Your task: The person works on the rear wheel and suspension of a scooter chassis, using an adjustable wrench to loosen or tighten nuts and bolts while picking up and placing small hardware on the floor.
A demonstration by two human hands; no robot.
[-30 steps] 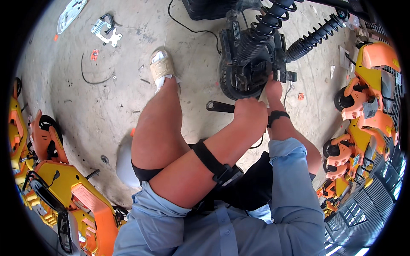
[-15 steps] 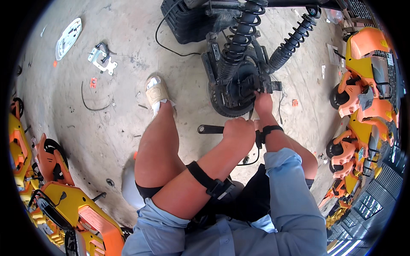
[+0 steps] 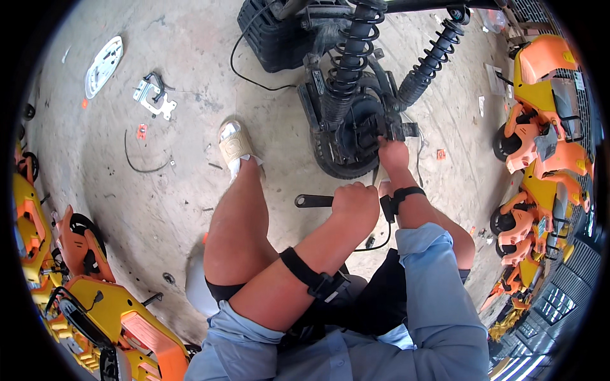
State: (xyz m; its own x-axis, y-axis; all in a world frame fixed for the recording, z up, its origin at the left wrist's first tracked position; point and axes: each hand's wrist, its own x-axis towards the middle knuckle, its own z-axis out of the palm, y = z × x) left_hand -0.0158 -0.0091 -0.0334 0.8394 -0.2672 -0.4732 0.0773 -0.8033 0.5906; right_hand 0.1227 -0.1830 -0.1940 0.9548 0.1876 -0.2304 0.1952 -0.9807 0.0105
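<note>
My left hand (image 3: 356, 206) is closed in a fist round a dark wrench (image 3: 313, 200). The wrench's slotted end sticks out to the left, and its other end is hidden. Just beyond, my right hand (image 3: 394, 155) reaches up to a black bracket-like part (image 3: 395, 131) beside the small wheel (image 3: 346, 166). Its fingers are curled against that part, and their tips are hidden. Above the wheel rise two black coil-spring shock absorbers, a near one (image 3: 349, 70) and a right one (image 3: 432, 63). A thin dark strip (image 3: 375, 174) shows between my left hand and the wheel.
A black ribbed box (image 3: 273, 41) with a cable stands behind the wheel. On the concrete floor lie a white oval plate (image 3: 104, 66), a metal bracket (image 3: 154, 98) and a black cable piece (image 3: 136, 166). Yellow-orange scooters line the right (image 3: 540, 114) and lower left (image 3: 121, 311).
The view has shifted slightly, so floor items sit a little lower. Both hands keep nearly the same place and hold at the wheel and on the wrench.
</note>
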